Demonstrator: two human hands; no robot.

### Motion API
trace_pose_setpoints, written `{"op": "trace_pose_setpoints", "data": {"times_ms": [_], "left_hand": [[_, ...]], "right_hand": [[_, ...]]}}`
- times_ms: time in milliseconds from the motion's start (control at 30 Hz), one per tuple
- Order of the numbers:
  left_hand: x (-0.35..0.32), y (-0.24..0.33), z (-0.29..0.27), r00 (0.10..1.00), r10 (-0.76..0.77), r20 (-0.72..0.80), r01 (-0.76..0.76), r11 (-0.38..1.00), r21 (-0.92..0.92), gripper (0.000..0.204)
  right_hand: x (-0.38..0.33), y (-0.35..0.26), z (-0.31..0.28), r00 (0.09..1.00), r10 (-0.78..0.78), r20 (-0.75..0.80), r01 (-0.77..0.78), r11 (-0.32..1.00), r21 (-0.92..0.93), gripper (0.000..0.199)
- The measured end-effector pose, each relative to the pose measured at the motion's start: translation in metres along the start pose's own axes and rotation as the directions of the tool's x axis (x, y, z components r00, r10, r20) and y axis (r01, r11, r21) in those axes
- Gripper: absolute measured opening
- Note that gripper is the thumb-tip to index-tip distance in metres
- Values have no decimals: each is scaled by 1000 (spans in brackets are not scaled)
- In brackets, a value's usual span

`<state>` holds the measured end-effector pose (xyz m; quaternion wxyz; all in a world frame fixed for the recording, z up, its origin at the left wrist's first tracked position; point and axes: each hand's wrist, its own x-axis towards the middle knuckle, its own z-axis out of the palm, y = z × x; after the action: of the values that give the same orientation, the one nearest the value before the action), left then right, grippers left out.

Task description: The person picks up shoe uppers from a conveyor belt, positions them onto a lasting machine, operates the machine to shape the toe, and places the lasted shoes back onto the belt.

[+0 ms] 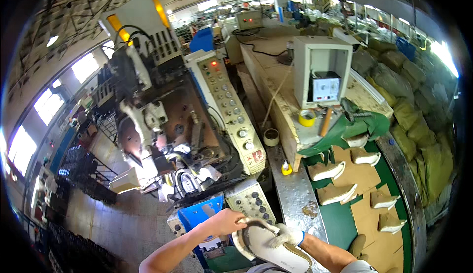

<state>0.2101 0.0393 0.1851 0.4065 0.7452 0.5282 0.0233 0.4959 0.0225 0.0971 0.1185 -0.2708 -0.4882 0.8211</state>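
Note:
Low in front of me is a shoe upper with a pale insole side turned up and a tan edge. My bare left hand is closed, its fingertips pinching the rim of the upper at its far left end. My right hand, in a whitish glove, grips the upper from the right side, its fingers over the edge. Part of the upper runs out of the picture at the bottom. Just beyond my hands stands a machine with a bright, metal working head and a knobbed control box.
A long button panel with a red light runs beside the machine. To the right, several tan shoe uppers lie on cardboard over a green conveyor belt. The wooden bench holds a metal box, yellow tape and a hammer.

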Motion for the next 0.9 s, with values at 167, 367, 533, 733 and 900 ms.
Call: {"op": "trace_pose_setpoints", "data": {"times_ms": [167,367,533,733,900], "left_hand": [[66,-4,29,987,-61,-149,86,982,166,25],[98,-21,68,946,-288,-149,167,828,-535,20],[119,-2,124,951,-302,68,285,767,-574,23],[136,16,181,923,-334,191,385,809,-444,24],[148,6,204,921,-334,200,384,864,-324,21]], "right_hand": [[-15,25,-32,933,-245,-262,225,969,-104,70],[-19,101,-106,485,-184,-855,-76,965,-251,76],[-14,167,-162,298,94,-950,-321,947,-6,110],[-34,221,-195,184,84,-979,-475,880,-14,97],[-134,242,-244,-36,30,-999,-288,957,39,83]]}}
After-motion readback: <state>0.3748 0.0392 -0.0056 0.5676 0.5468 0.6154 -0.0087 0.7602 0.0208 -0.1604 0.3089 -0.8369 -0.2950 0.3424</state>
